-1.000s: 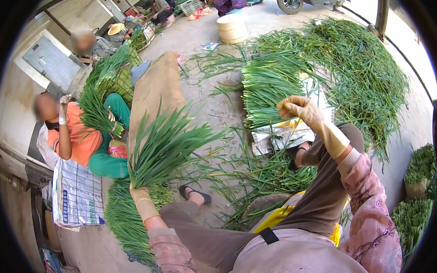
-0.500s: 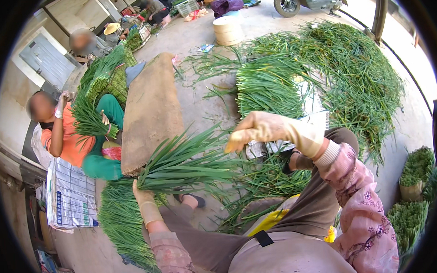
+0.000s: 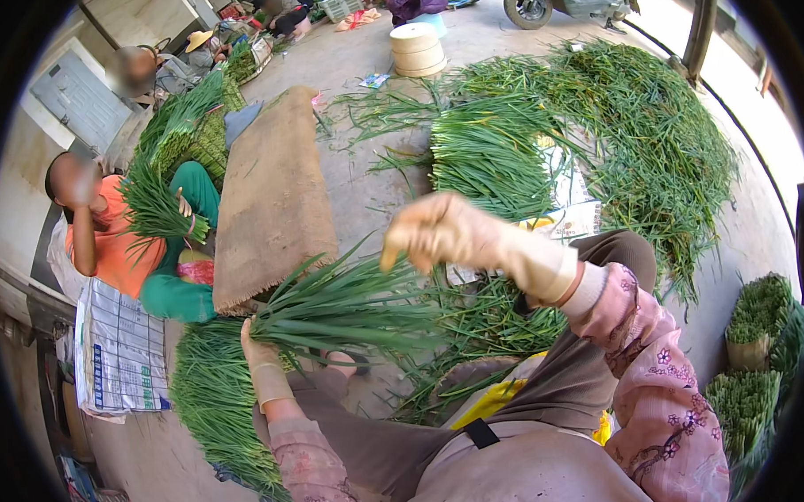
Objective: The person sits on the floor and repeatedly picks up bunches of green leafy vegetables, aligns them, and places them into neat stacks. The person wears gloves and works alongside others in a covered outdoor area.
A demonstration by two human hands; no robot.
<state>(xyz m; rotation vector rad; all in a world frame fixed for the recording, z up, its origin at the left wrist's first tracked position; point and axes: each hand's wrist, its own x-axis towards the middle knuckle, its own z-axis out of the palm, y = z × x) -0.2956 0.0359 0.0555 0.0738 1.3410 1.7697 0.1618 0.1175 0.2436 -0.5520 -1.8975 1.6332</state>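
My left hand (image 3: 262,358), in a thin cream glove, is closed round the base of a bunch of long green leafy stalks (image 3: 333,311), whose tips fan out to the right. My right hand (image 3: 446,236), also gloved, is above those tips with bent fingers, blurred by motion. Behind it lies a thick stack of aligned stalks (image 3: 483,151) on printed sheeting (image 3: 568,179). Beside my left leg is another long pile of stalks (image 3: 213,408).
A burlap mat (image 3: 267,176) separates me from a seated person in orange (image 3: 122,234), holding a banded bunch. Loose stalks (image 3: 646,136) cover the right. A pale round tub (image 3: 417,51), a scooter (image 3: 570,2), upright bundles (image 3: 748,398) and more seated people (image 3: 209,50) surround the area.
My right hand has moved down and left over the held bunch and turned. The bunch in my left hand has tilted lower toward the right. The view has shifted slightly.
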